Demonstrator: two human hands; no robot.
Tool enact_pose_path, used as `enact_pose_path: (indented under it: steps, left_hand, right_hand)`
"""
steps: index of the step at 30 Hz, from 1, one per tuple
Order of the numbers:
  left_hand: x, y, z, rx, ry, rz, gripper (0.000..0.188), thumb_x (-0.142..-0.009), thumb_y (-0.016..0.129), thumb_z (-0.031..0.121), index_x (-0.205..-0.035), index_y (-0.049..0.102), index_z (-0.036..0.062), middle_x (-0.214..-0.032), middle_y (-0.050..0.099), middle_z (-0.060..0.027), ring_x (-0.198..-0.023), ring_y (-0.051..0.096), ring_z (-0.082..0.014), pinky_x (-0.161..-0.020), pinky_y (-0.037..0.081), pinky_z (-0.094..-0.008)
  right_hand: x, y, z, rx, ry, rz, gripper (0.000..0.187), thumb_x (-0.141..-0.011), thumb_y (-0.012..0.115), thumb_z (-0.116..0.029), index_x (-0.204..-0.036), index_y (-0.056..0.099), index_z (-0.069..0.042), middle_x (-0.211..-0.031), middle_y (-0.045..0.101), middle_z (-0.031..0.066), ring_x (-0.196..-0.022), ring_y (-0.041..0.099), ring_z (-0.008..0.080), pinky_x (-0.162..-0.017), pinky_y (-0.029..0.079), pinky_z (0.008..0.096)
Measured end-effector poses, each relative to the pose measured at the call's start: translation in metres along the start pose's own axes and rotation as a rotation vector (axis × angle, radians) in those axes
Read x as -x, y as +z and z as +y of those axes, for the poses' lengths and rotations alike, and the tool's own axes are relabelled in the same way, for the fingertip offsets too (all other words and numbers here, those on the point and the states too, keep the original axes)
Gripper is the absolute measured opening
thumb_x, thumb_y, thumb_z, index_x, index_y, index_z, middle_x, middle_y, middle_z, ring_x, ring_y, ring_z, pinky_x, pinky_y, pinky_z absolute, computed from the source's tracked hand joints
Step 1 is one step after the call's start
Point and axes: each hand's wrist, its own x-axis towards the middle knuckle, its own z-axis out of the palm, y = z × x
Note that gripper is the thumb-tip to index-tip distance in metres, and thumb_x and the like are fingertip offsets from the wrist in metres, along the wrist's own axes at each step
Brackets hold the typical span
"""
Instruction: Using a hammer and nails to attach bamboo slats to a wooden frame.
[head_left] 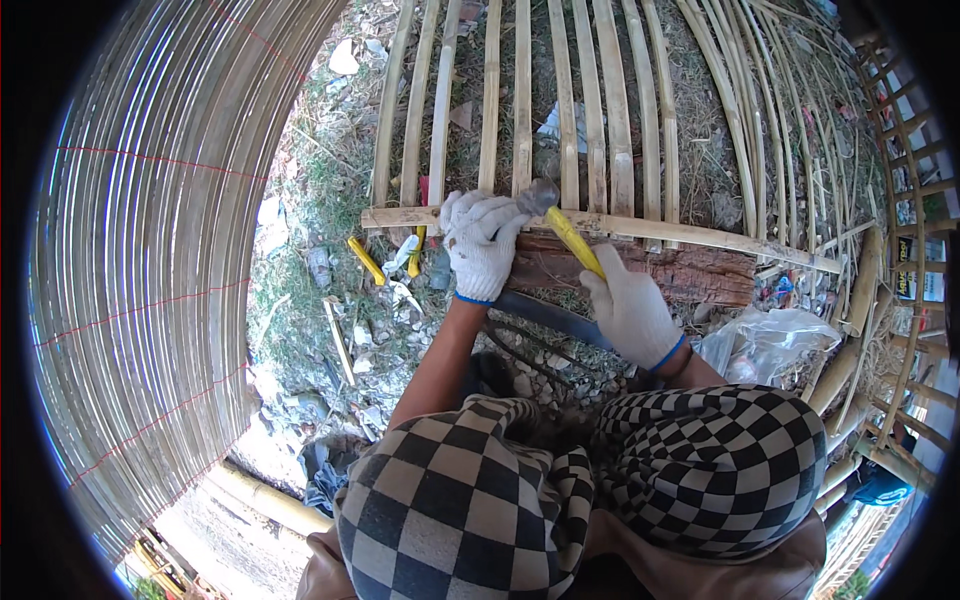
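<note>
In my white-gloved right hand is a hammer with a yellow handle. Its metal head lies over the bamboo crosspiece, close beside the fingers of my left hand. That hand, also in a white glove, is closed at the crosspiece near the end of a bamboo slat; whatever its fingers pinch is hidden. Several split slats run away from me, side by side with gaps, their near ends meeting the crosspiece. Under the joint lies a reddish-brown wooden beam.
Two yellow-handled tools lie left of my left hand. A tall bamboo-slat screen with red cords fills the left side. Loose bamboo strips lie at the far right. A clear plastic bag sits near my right knee, and rubble covers the ground.
</note>
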Motion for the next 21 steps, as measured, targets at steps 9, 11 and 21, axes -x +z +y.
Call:
enact_pose_path:
  steps: [9, 11, 21]
  left_hand:
    - [-0.010, 0.001, 0.008, 0.059, -0.051, -0.035, 0.007, -0.086, 0.082, 0.016, -0.092, 0.084, 0.0141, -0.102, 0.080, -0.0020, -0.110, 0.069, -0.0258, -0.113, 0.043, -0.0485]
    - [-0.006, -0.003, 0.004, 0.037, -0.052, -0.075, 0.008, -0.086, 0.082, 0.016, -0.093, 0.083, 0.0135, -0.103, 0.080, -0.0023, -0.110, 0.069, -0.0263, -0.110, 0.044, -0.0475]
    - [-0.045, -0.058, -0.007, -0.135, 0.044, -0.392, 0.044, -0.078, 0.090, 0.026, -0.120, 0.081, 0.0145, -0.116, 0.075, -0.0097, -0.114, 0.065, -0.0353, -0.105, 0.047, -0.0487]
  right_hand:
    - [-0.003, 0.004, -0.002, 0.095, 0.088, 0.027, 0.026, -0.110, 0.059, -0.019, -0.130, 0.054, -0.004, -0.072, 0.066, 0.0266, -0.072, 0.071, 0.0509, -0.060, 0.052, 0.0571]
    - [-0.006, -0.002, 0.002, 0.058, 0.055, 0.041, 0.025, -0.110, 0.059, -0.020, -0.129, 0.054, -0.004, -0.071, 0.066, 0.0267, -0.071, 0.070, 0.0512, -0.059, 0.052, 0.0574]
    - [0.007, -0.023, -0.011, -0.068, 0.063, 0.064, 0.024, -0.111, 0.058, -0.020, -0.128, 0.053, -0.004, -0.076, 0.065, 0.0273, -0.077, 0.071, 0.0522, -0.061, 0.051, 0.0543]
